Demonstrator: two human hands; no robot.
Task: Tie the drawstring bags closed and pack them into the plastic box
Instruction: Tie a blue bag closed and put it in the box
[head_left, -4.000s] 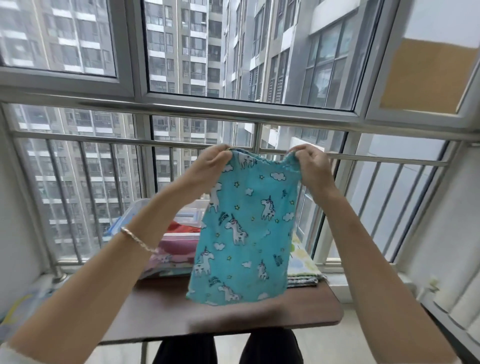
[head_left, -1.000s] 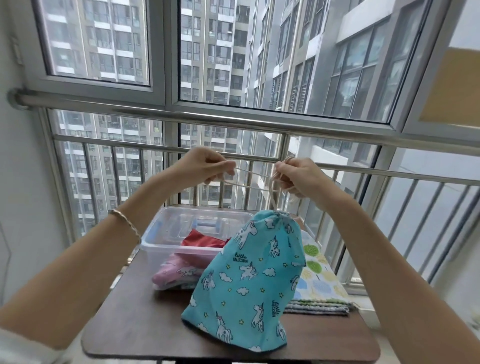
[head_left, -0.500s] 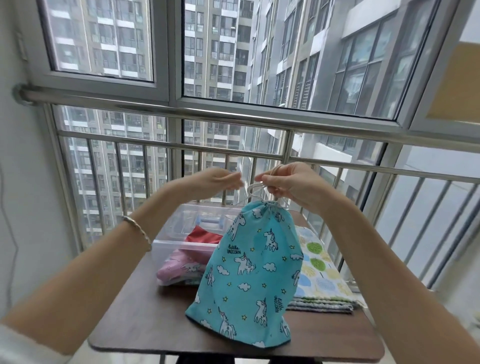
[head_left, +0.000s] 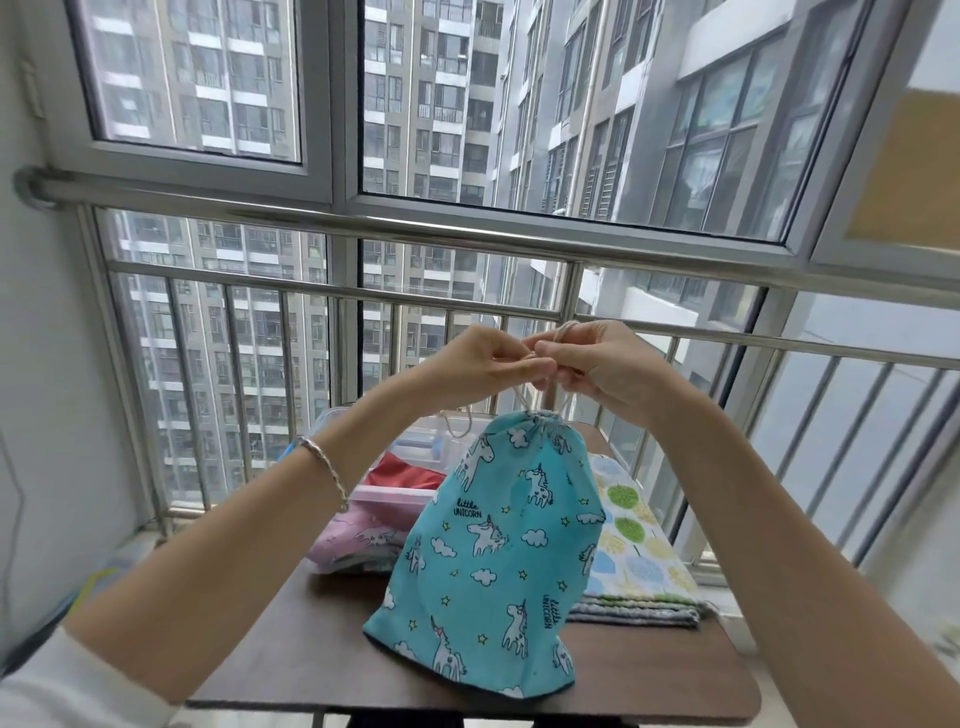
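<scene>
Above the dark brown table, I see the left hand and right hand touching, fingers pinched shut on the beige drawstring cord. The turquoise unicorn-print fabric bag hangs cinched below, bottom on the table. Clear plastic box sits far left; folded patterned cloths lie right.

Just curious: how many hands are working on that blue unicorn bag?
2. The left hand and right hand meet above the gathered neck of the blue unicorn bag, both pinching its drawstring.
</scene>
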